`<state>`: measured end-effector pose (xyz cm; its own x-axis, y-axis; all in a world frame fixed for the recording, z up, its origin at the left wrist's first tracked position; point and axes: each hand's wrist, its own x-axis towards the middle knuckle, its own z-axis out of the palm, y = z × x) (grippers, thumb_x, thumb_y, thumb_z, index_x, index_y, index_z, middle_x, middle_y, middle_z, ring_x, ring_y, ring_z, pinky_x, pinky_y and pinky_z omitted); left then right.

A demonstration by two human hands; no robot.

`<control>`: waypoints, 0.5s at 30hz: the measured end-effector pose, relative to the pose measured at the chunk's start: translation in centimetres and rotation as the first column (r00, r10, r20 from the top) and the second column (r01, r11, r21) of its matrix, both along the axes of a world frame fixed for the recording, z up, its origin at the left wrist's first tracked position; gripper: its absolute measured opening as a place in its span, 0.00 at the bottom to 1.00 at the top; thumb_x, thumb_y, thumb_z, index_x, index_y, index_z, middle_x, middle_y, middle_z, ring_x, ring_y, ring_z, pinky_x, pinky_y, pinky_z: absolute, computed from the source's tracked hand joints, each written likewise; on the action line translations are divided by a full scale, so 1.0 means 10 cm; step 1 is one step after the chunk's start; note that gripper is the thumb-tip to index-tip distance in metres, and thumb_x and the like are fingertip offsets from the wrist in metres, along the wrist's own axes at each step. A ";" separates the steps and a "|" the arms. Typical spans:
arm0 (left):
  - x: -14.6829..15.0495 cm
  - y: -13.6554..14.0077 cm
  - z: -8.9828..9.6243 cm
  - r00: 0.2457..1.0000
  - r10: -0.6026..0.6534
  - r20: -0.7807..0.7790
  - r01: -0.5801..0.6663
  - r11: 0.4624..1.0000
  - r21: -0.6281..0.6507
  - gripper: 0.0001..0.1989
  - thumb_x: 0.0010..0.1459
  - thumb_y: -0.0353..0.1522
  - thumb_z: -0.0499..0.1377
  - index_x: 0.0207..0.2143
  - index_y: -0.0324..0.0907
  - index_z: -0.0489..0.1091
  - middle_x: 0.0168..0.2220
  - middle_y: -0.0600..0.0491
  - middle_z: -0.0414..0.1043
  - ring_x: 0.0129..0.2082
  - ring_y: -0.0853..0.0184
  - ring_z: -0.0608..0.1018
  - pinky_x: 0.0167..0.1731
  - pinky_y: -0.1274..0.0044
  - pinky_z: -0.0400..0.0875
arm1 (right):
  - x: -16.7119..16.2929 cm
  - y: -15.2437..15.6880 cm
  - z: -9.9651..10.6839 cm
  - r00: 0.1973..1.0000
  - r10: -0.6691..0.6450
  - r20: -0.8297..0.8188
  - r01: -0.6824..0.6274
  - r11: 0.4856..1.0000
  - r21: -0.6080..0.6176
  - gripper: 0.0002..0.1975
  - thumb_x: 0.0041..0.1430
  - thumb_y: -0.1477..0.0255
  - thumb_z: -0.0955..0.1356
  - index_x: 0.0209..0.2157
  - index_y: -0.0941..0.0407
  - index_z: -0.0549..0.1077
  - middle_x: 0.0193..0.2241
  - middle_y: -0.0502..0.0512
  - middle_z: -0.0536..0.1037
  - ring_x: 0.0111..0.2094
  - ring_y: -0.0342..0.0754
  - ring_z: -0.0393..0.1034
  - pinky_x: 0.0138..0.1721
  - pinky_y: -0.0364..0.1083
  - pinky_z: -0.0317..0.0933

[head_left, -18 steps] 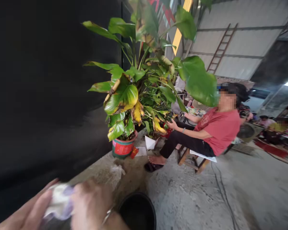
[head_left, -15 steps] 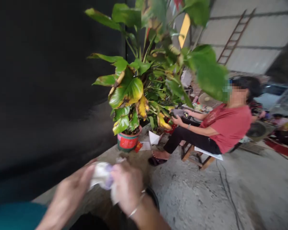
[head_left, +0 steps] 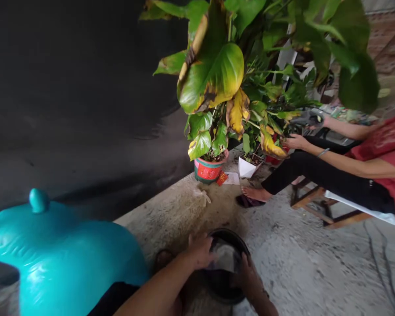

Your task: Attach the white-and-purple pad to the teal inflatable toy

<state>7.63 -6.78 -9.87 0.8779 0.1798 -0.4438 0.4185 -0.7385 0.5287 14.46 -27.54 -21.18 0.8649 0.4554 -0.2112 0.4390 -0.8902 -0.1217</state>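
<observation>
A round black basin (head_left: 228, 299) stands on the floor in front of me. My left hand (head_left: 201, 252) is at its left rim, fingers stretched apart and reaching over the inside. On the opposite side, my right hand (head_left: 250, 277) has one finger raised along the rim and the others lower in the basin, blurred and dark. Between both hands is a pale patch (head_left: 225, 258) inside the basin; whether it is cloth or light on water I cannot tell. Neither hand visibly holds anything.
A turquoise animal-shaped seat (head_left: 82, 250) is at my left, beside a dark wall (head_left: 79, 109). Ahead grows a leafy plant in a pot (head_left: 208, 170), with a white planter (head_left: 247, 167) next to it. A person in red (head_left: 382, 153) sits on a wooden stool (head_left: 309, 199) at right.
My hands have gone down and apart, from gripping a whitish and purple crumpled thing to the basin. That thing is no longer visible in them. My view has tilted down and left.
</observation>
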 end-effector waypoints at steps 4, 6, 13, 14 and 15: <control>-0.07 0.24 -0.09 0.985 -0.119 -0.125 0.123 0.992 0.019 0.16 0.52 0.36 0.53 0.43 0.45 0.72 0.48 0.48 0.74 0.52 0.56 0.73 0.55 0.62 0.61 | 0.02 0.11 -0.46 0.995 0.061 -0.080 -0.064 0.997 -0.033 0.35 0.49 0.83 0.61 0.62 0.68 0.53 0.62 0.69 0.56 0.64 0.55 0.47 0.60 0.49 0.51; -0.04 0.30 -0.07 0.981 -0.129 -0.146 0.136 0.990 0.034 0.17 0.55 0.37 0.51 0.44 0.44 0.71 0.48 0.47 0.74 0.51 0.57 0.73 0.52 0.65 0.64 | 0.12 0.22 -0.63 0.992 0.068 -0.110 -0.073 0.996 -0.047 0.36 0.51 0.83 0.58 0.63 0.66 0.48 0.64 0.67 0.52 0.65 0.55 0.43 0.61 0.52 0.49; -0.05 0.29 -0.12 0.968 -0.172 -0.182 0.175 0.985 0.002 0.16 0.55 0.34 0.51 0.42 0.41 0.72 0.46 0.43 0.74 0.50 0.54 0.74 0.52 0.62 0.64 | 0.03 0.45 -1.30 0.978 -0.029 -0.205 -0.003 0.988 -0.157 0.34 0.51 0.83 0.56 0.62 0.62 0.54 0.62 0.71 0.54 0.64 0.60 0.46 0.57 0.66 0.47; -0.07 0.28 -0.15 0.967 -0.176 -0.185 0.178 0.984 -0.007 0.16 0.55 0.35 0.51 0.43 0.41 0.72 0.46 0.44 0.74 0.50 0.54 0.74 0.53 0.61 0.64 | -0.04 0.45 -1.37 0.977 -0.045 -0.210 0.011 0.987 -0.160 0.33 0.51 0.83 0.56 0.61 0.62 0.57 0.61 0.72 0.57 0.62 0.61 0.51 0.56 0.67 0.49; -0.08 0.29 -0.17 0.966 -0.178 -0.186 0.178 0.984 -0.015 0.16 0.55 0.35 0.51 0.43 0.41 0.71 0.47 0.44 0.74 0.50 0.54 0.74 0.53 0.61 0.63 | -0.10 0.46 -1.42 0.977 -0.049 -0.209 0.019 0.989 -0.147 0.32 0.52 0.84 0.55 0.60 0.62 0.60 0.58 0.74 0.61 0.59 0.62 0.57 0.53 0.67 0.52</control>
